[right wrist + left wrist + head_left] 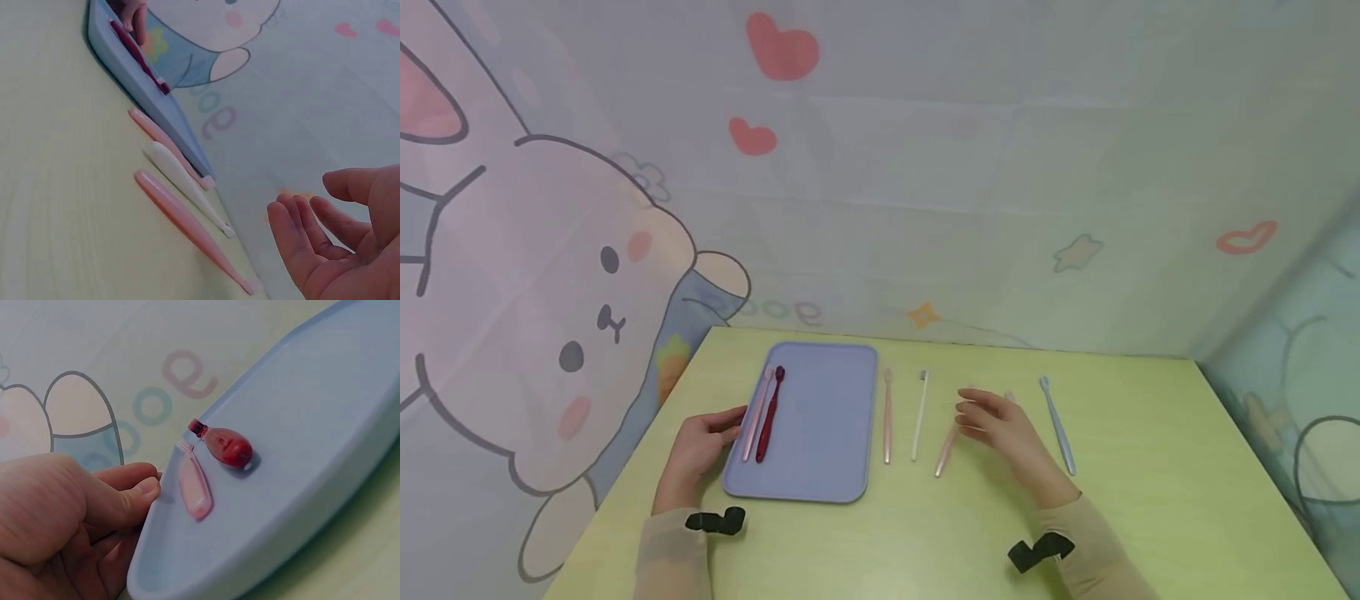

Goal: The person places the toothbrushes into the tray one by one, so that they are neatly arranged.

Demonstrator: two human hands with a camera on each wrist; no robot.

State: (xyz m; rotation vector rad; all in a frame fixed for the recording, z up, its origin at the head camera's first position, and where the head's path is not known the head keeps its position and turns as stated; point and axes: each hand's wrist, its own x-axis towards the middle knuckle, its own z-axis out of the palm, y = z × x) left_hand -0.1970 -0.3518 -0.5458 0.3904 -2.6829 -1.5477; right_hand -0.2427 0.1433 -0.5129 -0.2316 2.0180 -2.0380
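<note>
A light blue tray [820, 425] lies on the table, and my left hand [696, 450] holds its left rim, thumb and fingers at the edge. On the tray's left side, a pink toothbrush [195, 487] and a dark red toothbrush [228, 447] lie side by side. My right hand [1000, 429] hovers with loosely bent fingers and nothing in them. It is over a pink toothbrush [946, 454], covering part of it. Behind that hand shows the tip of another pinkish toothbrush [1010, 396], mostly hidden.
Between tray and right hand, a pale pink toothbrush [887, 425] and a white toothbrush [919, 421] lie roughly parallel. A blue toothbrush [1058, 425] is right of the right hand. The yellow-green table [1187, 467] meets a printed cloth backdrop [962, 167] at its far edge.
</note>
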